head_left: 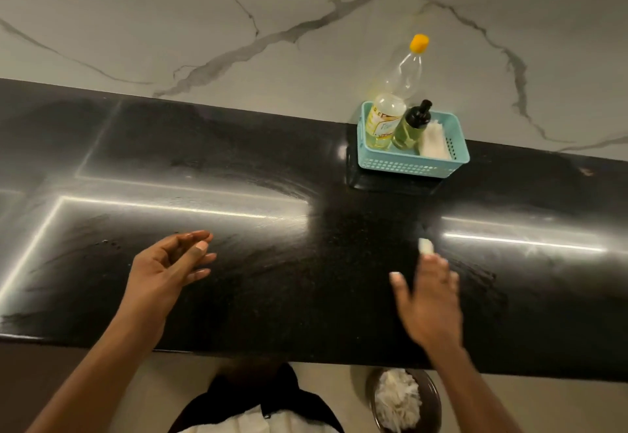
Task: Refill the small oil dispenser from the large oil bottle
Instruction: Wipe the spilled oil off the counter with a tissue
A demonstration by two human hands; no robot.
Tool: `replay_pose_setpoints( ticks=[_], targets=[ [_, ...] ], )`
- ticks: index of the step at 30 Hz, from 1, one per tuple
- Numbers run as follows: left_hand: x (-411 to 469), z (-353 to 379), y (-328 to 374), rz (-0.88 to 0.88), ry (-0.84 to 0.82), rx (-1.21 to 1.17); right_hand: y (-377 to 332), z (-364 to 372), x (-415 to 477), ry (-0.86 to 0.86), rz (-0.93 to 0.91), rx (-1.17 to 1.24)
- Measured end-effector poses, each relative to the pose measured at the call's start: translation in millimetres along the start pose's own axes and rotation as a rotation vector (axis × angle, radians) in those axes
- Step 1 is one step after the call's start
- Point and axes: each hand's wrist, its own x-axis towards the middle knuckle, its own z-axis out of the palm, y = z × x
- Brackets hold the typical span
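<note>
Hands [429,300] bare, empty, above glossy black stone counter [238,262].

large oil bottle [390,106], yellow label, letters "D E" visible, remaining print unreadable

We see a basket [413,164] standing on the tabletop [238,174] at its back right, against the wall [170,24]. In the basket, the large oil bottle [396,92] stands at the left, the small oil dispenser [411,125] just right of it, and a cloth [433,142] rightmost. Nearer us, our left hand [166,269] and right hand [430,300] hover well apart above the tabletop. Below the front edge, at the right, is a bin [404,402].
</note>
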Motion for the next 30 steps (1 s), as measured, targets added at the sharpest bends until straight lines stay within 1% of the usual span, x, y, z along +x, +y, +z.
replay_pose_setpoints(
  ticks=[2, 4, 6, 7, 8, 10, 12, 14, 16, 18, 20, 21, 23, 25, 26, 29, 30],
  targets=[
    [-3, -2, -8, 0.007, 0.002, -0.016, 66, -11, 5, -0.031, 0.193, 0.007],
    [-6, -5, -14, 0.013, 0.022, -0.033, 95, -16, 10, -0.056, 0.305, 0.068],
    [-6, -7, -20, 0.008, 0.028, -0.041, 84, -16, 21, -0.04, 0.383, 0.17],
    [-5, -7, -21, -0.005, 0.029, -0.046, 67, -14, 31, -0.021, 0.393, 0.204],
    [-5, -6, -22, -0.017, 0.032, -0.049, 45, -9, 40, -0.008, 0.356, 0.209],
    [-3, -8, -18, -0.019, 0.03, -0.052, -19, 0, 54, 0.0, 0.187, 0.156],
    [-1, -10, -12, -0.012, 0.023, -0.048, -95, 9, 47, -0.009, -0.035, 0.096],
    [0, -13, -7, 0.01, 0.036, -0.064, -171, 21, 19, -0.054, -0.25, 0.108],
    [4, -20, -3, 0.036, 0.053, -0.076, -241, 32, -23, -0.122, -0.465, 0.198],
    [6, -28, -1, 0.055, 0.061, -0.073, -293, 40, -72, -0.201, -0.669, 0.234],
    [5, -37, 3, 0.061, 0.073, -0.055, -320, 43, -109, -0.294, -0.829, 0.2],
    [5, -42, 4, 0.063, 0.081, -0.049, -321, 43, -119, -0.311, -0.887, 0.163],
    [5, -54, 7, 0.068, 0.113, -0.06, -305, 41, -117, -0.276, -0.943, 0.118],
    [6, -68, 9, 0.069, 0.151, -0.078, -270, 38, -92, -0.2, -0.88, 0.095],
    [6, -74, 10, 0.066, 0.165, -0.082, -247, 32, -75, -0.163, -0.803, 0.076],
    [4, -95, 8, 0.051, 0.204, -0.088, -166, 14, -21, -0.017, -0.442, -0.02],
    [3, -101, 8, 0.046, 0.216, -0.089, -138, 7, -5, 0.004, -0.312, -0.04]
  ],
)
